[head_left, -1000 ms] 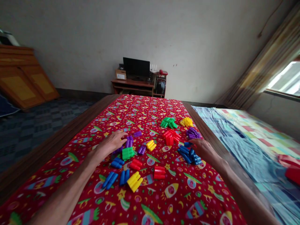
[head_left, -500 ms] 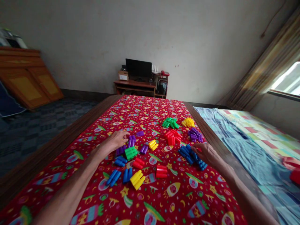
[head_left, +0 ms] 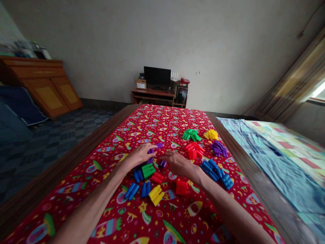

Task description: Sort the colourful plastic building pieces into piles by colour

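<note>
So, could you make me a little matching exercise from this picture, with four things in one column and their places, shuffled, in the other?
Things
1. Black monitor
2. Pile of yellow plastic pieces
3. Left hand
4. Pile of blue plastic pieces

Places
A. Over loose purple plastic pieces
B. On the tablecloth's right side, nearer than the purple pile
C. On the brown desk
D. Directly right of the green pile

Pairs: 1-C, 2-D, 3-A, 4-B

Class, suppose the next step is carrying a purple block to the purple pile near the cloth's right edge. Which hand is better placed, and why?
Probably the right hand: it is close to a purple block and nearer the purple pile than the left hand.
</note>
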`<action>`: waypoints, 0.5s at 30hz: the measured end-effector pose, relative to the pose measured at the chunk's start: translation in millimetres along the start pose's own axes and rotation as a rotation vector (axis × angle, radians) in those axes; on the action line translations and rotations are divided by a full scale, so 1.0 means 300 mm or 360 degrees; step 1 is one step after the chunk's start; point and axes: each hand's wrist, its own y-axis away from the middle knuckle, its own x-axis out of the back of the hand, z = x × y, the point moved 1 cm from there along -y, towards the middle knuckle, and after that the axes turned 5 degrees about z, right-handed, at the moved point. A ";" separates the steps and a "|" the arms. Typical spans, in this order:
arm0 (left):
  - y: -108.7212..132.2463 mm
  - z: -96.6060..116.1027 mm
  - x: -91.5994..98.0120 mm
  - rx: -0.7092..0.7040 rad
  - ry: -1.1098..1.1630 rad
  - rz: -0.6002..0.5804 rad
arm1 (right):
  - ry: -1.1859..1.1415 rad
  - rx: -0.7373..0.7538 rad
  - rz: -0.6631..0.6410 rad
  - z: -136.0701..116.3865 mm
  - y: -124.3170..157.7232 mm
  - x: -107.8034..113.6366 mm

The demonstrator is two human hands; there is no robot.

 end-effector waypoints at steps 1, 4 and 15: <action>-0.003 0.001 0.001 0.0010 0.0027 0.0019 | 0.0095 0.0030 -0.0036 -0.011 -0.020 -0.028; -0.013 0.003 0.012 0.0099 0.0099 0.0090 | 0.0276 0.0010 -0.0120 -0.024 -0.056 -0.059; -0.009 -0.008 0.047 0.0214 0.0077 0.0136 | 0.0230 -0.0415 0.0466 0.101 -0.040 0.067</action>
